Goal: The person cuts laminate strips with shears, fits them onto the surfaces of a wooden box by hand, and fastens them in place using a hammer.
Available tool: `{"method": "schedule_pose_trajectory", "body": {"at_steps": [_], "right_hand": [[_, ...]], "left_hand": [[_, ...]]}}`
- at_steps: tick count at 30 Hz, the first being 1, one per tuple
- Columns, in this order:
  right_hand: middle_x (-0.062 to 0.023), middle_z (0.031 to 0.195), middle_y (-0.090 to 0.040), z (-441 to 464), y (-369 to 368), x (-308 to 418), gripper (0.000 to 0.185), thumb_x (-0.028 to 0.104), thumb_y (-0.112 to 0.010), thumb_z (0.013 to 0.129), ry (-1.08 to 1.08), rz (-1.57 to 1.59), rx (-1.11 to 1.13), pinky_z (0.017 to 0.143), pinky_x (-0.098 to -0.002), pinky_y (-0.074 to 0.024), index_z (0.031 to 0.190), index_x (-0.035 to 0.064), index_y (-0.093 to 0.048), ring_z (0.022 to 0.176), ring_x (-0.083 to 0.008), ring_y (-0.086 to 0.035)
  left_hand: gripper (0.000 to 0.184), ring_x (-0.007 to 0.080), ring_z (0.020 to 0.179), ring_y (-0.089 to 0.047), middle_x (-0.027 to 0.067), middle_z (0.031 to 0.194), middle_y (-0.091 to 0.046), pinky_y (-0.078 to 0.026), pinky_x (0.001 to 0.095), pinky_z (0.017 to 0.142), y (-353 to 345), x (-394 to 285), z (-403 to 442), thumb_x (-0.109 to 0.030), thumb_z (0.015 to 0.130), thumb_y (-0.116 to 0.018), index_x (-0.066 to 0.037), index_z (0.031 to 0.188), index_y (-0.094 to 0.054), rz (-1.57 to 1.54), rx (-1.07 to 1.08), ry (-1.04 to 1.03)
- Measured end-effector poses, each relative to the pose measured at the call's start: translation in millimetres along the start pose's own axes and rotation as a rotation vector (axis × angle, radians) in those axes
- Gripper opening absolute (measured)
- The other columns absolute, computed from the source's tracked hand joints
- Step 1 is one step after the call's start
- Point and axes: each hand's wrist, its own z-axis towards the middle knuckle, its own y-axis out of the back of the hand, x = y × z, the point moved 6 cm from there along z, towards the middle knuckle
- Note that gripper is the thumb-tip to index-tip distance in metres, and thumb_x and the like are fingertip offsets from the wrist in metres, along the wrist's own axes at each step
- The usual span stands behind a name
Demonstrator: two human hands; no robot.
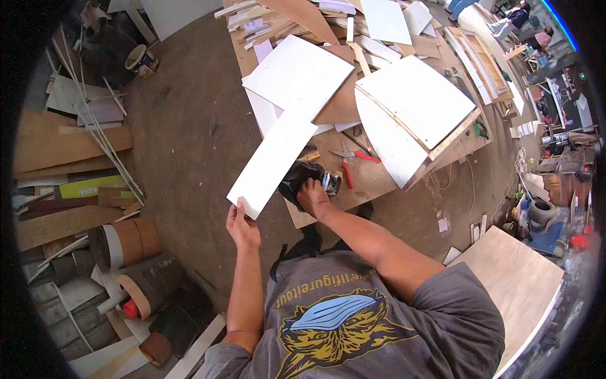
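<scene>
A long white board strip (273,165) is held near its lower end by my left hand (242,228), thumb on top and fingers beneath. The strip slants up to the right, its far end meeting a larger white panel (300,69). At the table's near corner, my right hand (312,197) reaches with bent fingertips into a crumpled black plastic bag (291,183); whatever they pinch is hidden. A small clear packet (331,183) lies against that hand. Red-handled pliers (366,157) rest spread just beyond the bag.
The wooden table (372,172) carries more white panels (416,101) and piled offcuts (252,25). Sheet rolls (136,243) and boards (76,145) stand on the left. A bucket (142,62) is on the floor. A plywood sheet (514,278) leans at right; people (511,22) sit far off.
</scene>
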Motion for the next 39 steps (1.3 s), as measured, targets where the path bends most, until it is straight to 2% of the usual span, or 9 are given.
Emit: {"method": "schedule_pose_trajectory", "body": {"at_steps": [8,12,15,18,21,27,30,35,39], "right_hand": [[-0.0062,0.083,-0.071,-6,-15,5,0.015,0.024,-0.068,0.083,0.093,-0.045,-0.057,0.069,-0.0412,-0.0428,0.079,0.0137,-0.077,0.089,-0.0275,-0.061],[-0.0063,0.084,-0.072,-1,-7,3,0.015,0.023,-0.066,0.086,0.034,-0.038,0.052,0.071,-0.0409,-0.0436,0.08,0.0136,-0.077,0.089,-0.0273,-0.062],[-0.008,0.087,-0.073,1,-4,-3,0.015,0.021,-0.065,0.087,-0.038,0.032,0.084,0.074,-0.0416,-0.0456,0.086,0.0123,-0.077,0.091,-0.0282,-0.064],[-0.0102,0.091,-0.073,2,1,-12,0.016,0.019,-0.066,0.086,-0.133,0.177,0.103,0.078,-0.0433,-0.0485,0.093,0.01,-0.077,0.094,-0.0302,-0.067],[-0.0133,0.096,-0.075,4,20,-28,0.022,0.02,-0.069,0.082,-0.204,0.298,0.156,0.085,-0.0457,-0.0527,0.098,0.0072,-0.076,0.1,-0.0332,-0.07],[-0.0171,0.099,-0.076,7,33,-52,0.021,0.012,-0.068,0.079,-0.324,0.476,0.174,0.088,-0.0491,-0.0566,0.098,0.0036,-0.073,0.1,-0.0367,-0.072],[-0.0202,0.092,-0.074,9,36,-62,0.015,0.011,-0.066,0.082,-0.341,0.614,0.117,0.085,-0.0526,-0.0566,0.093,0.0031,-0.072,0.096,-0.04,-0.071],[-0.0244,0.092,-0.073,5,54,-75,0.016,0.016,-0.069,0.088,-0.352,0.824,0.092,0.083,-0.0558,-0.0561,0.094,0.0018,-0.073,0.094,-0.044,-0.071],[-0.0236,0.09,-0.074,3,55,-79,0.017,0.019,-0.068,0.091,-0.33,0.801,0.06,0.08,-0.0573,-0.056,0.093,0.0021,-0.073,0.09,-0.0454,-0.072]], "left_hand": [[0.032,0.0189,0.107,-0.068,0.0071,0.119,-0.07,-0.054,0.0336,0.09,-3,3,-1,-0.018,0.106,-0.066,0.003,0.13,-0.063,0.015,0.029,-0.004],[0.025,0.0146,0.099,-0.069,0.0052,0.112,-0.072,-0.056,0.0307,0.084,-8,-2,-4,-0.018,0.107,-0.066,0.001,0.123,-0.067,-0.001,0.041,-0.012],[0.027,0.0147,0.099,-0.069,0.0049,0.113,-0.072,-0.056,0.0307,0.085,-9,-2,-4,-0.019,0.107,-0.066,0.001,0.124,-0.066,0.01,0.039,-0.004],[0.032,0.0199,0.108,-0.067,0.007,0.119,-0.069,-0.054,0.0342,0.091,-6,2,0,-0.019,0.106,-0.066,0.002,0.13,-0.064,0.0,0.045,-0.003],[0.03,0.0155,0.099,-0.069,0.0045,0.113,-0.071,-0.056,0.0319,0.081,-5,4,0,-0.022,0.106,-0.067,0.001,0.125,-0.066,0.015,0.034,0.011],[0.03,0.0142,0.092,-0.07,0.0046,0.111,-0.072,-0.058,0.0299,0.075,-9,3,-1,-0.022,0.104,-0.071,-0.001,0.123,-0.067,0.015,-0.024,0.029],[0.033,0.0222,0.108,-0.069,0.0094,0.12,-0.07,-0.055,0.0358,0.091,-9,5,2,-0.018,0.107,-0.065,0.004,0.131,-0.062,0.024,0.019,0.029],[0.036,0.0232,0.109,-0.07,0.0105,0.124,-0.07,-0.056,0.0367,0.092,-15,6,2,-0.017,0.106,-0.066,0.005,0.134,-0.061,-0.008,0.016,0.042],[0.037,0.0235,0.11,-0.07,0.0104,0.125,-0.07,-0.056,0.038,0.094,-20,10,2,-0.017,0.106,-0.066,0.005,0.135,-0.061,-0.013,-0.002,0.057]]}}
